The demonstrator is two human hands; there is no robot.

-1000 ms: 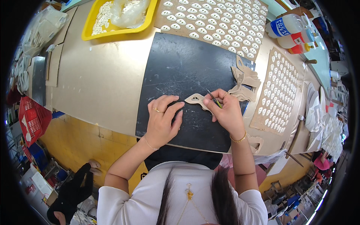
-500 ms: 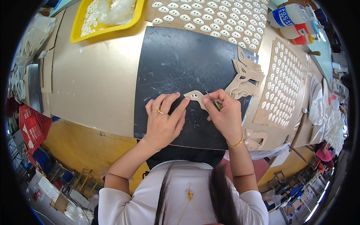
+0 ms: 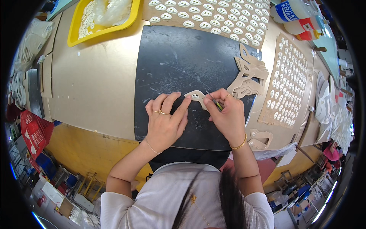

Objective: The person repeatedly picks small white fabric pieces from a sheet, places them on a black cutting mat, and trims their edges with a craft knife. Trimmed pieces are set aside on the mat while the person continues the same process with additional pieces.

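A beige curved cut-out piece lies on the black mat, with a small white oval part showing two dark holes in its opening. My left hand rests flat on the mat with fingers spread, its index fingertip touching the left end of the piece. In my right hand is a thin pointed tool with a yellow-green grip, pinched between thumb and fingers. Its dark tip points up and left, beside the piece. My right thumb meets the piece's right side and hides part of it.
Several similar beige cut-outs are heaped at the mat's right edge. Boards bearing rows of white ovals lie behind and right. A yellow tray stands back left, bottles back right. Another cut-out lies near right.
The whole view has shifted slightly. Both hands keep nearly the same pose around the beige piece, and the tool's dark tip now shows more clearly.
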